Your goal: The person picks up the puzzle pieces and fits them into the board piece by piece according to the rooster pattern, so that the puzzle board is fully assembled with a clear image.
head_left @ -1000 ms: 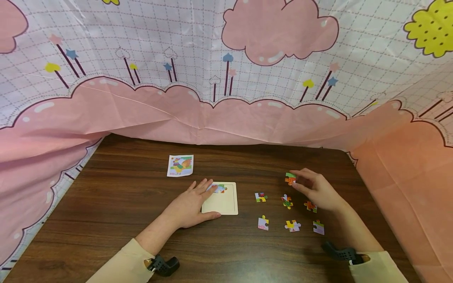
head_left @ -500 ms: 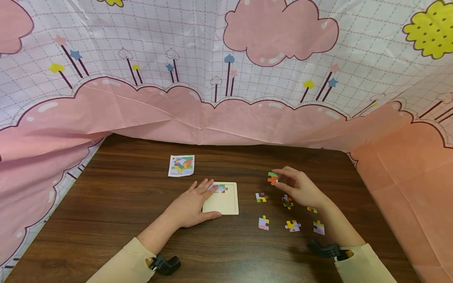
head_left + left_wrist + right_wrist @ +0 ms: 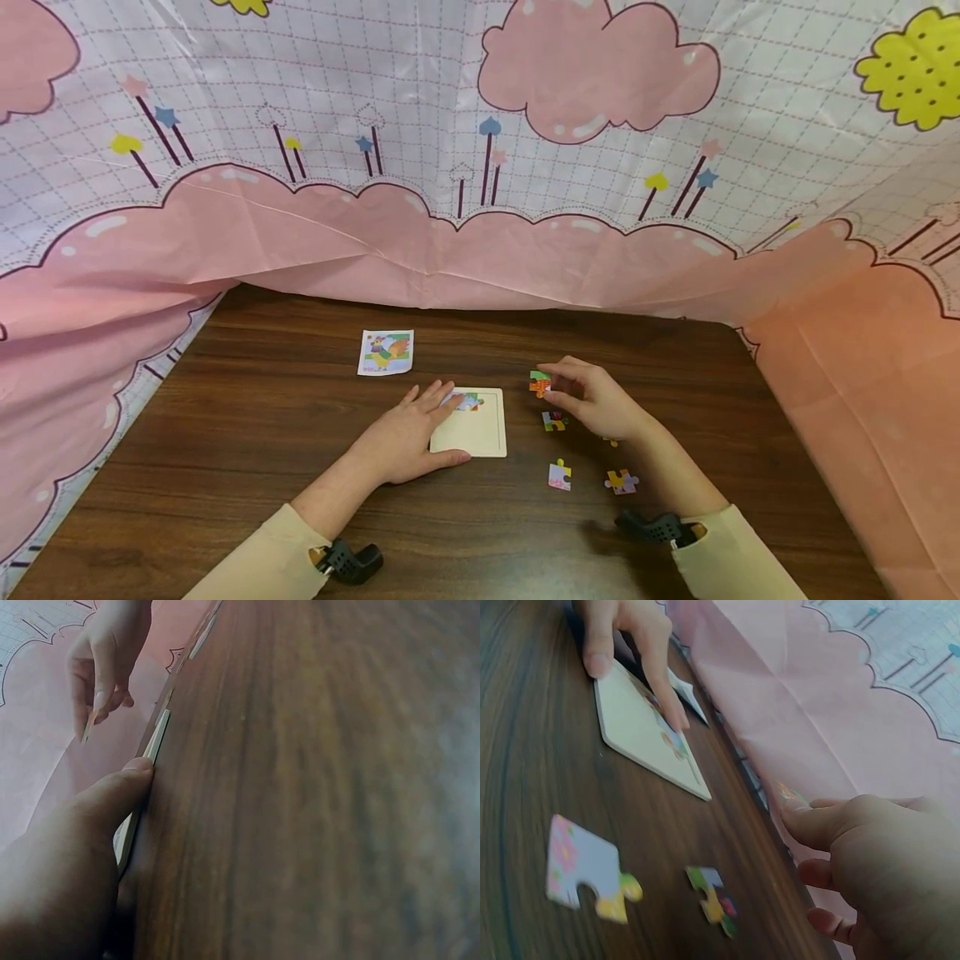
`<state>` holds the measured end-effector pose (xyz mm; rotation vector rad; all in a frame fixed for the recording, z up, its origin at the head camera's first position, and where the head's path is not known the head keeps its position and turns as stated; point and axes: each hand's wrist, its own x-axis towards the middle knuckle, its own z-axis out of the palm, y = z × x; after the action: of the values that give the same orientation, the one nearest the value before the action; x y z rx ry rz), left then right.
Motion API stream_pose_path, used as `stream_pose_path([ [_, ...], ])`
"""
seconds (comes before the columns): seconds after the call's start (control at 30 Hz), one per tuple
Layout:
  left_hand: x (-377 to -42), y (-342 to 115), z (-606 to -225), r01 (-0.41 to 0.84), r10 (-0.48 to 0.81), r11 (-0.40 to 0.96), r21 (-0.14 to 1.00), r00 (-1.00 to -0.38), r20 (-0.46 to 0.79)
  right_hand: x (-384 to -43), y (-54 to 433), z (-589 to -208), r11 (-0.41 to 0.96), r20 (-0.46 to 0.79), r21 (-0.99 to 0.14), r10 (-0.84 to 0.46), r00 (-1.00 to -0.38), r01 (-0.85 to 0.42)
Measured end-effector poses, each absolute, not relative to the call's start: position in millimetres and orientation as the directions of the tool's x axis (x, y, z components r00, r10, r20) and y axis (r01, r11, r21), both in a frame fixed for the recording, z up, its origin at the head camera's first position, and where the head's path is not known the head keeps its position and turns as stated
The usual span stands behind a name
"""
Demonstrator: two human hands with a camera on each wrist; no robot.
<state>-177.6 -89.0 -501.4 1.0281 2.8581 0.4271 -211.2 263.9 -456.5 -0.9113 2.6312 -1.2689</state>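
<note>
My left hand (image 3: 397, 433) rests with spread, straight fingers over the left side of a cream puzzle tray (image 3: 483, 437), its thumb along the front edge. Joined picture pieces (image 3: 471, 402) lie in the tray's upper part, partly under the fingers. Between thumb and fingers, my right hand (image 3: 596, 400) pinches a green-and-orange jigsaw puzzle piece (image 3: 539, 384), held up to the right of the tray. The right wrist view shows only a sliver of that held piece (image 3: 787, 792) past the thumb. Below the right hand lies a loose piece with yellow and green (image 3: 554, 422).
More loose pieces lie right of the tray: a pale one with a yellow knob (image 3: 559, 476), a yellow-and-lilac one (image 3: 621, 482), and others hidden by the right arm. A square rooster picture card (image 3: 386, 353) lies behind the tray. Patterned cloth (image 3: 420, 267) hangs around the wooden table (image 3: 247, 400).
My right hand has moved left with the pinched puzzle piece, from beyond the loose pieces to near the tray. Its forearm now covers some loose pieces. The left hand has stayed on the tray.
</note>
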Motion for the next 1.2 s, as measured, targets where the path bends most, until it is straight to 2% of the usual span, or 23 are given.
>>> stream_pose_path([
  [0.37,-179.3,-86.5,-500.9,0.613,0.633,0.739,0.279,-0.773,0.023,-215.4,228.5,-468.4,0.506,0.125,-0.714,-0.589,-0.798,-0.485],
  [0.6,-179.3,-86.8,-499.3,0.611,0.632,0.74,0.281,-0.775,0.021,-217.1,212.7,-477.7,0.497,0.139,-0.69,-0.623,-0.77,-0.526],
  [0.93,-179.4,-87.9,-500.8,0.617,0.637,0.731,0.292,-0.77,0.032,-216.2,197.0,-484.3,0.586,0.087,-0.592,-0.636,-0.767,-0.553],
  [1.2,-180.5,-90.6,-498.8,0.629,0.645,0.739,0.243,-0.764,0.016,-216.3,190.9,-486.9,0.611,0.054,-0.581,-0.631,-0.774,-0.538],
])
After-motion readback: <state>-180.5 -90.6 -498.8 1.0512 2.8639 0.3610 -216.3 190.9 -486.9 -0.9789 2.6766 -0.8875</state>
